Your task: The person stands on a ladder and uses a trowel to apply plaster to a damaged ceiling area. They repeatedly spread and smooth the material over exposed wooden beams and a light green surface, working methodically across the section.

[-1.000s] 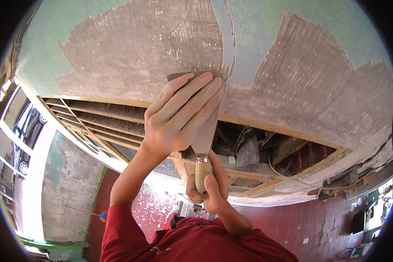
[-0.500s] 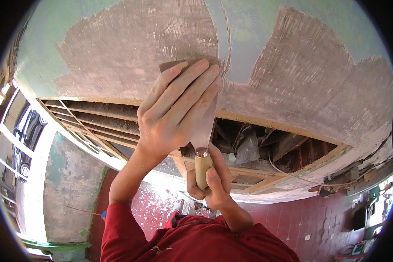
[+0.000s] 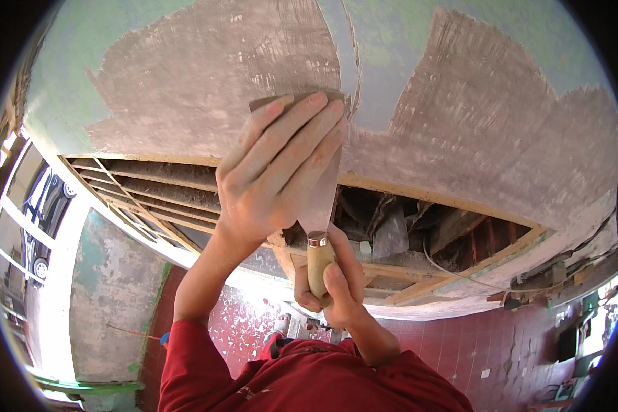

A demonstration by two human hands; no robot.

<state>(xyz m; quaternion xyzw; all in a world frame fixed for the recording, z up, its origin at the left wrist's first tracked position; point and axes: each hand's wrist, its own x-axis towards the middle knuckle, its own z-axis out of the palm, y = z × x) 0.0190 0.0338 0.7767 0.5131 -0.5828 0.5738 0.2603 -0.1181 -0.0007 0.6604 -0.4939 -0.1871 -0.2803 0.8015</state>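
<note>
My right hand (image 3: 333,285) is closed round the pale wooden handle (image 3: 318,264) of a wide scraper, below its metal collar. The scraper's flat metal blade (image 3: 321,199) points up and away, its far edge against the wall panel. Flat across this blade lies my left hand (image 3: 271,168), fingers stretched out toward the far edge, thumb hidden. Around the blade the wall panel (image 3: 185,82) shows a scraped grey-brown patch, bordered by green and bluish-grey paint. Another scraped patch (image 3: 487,103) lies to the right, beyond a strip of paint with a crack.
Below the panel runs a wooden frame with dark slats (image 3: 165,182) on the left and an opening (image 3: 391,226) on the right, with loose material and a cable (image 3: 453,271). White flakes dot the red tiled floor (image 3: 237,323). A car (image 3: 48,206) shows far left.
Hands and scraper keep almost the same place and grip. The wall's paint edge appears shifted very slightly left.
</note>
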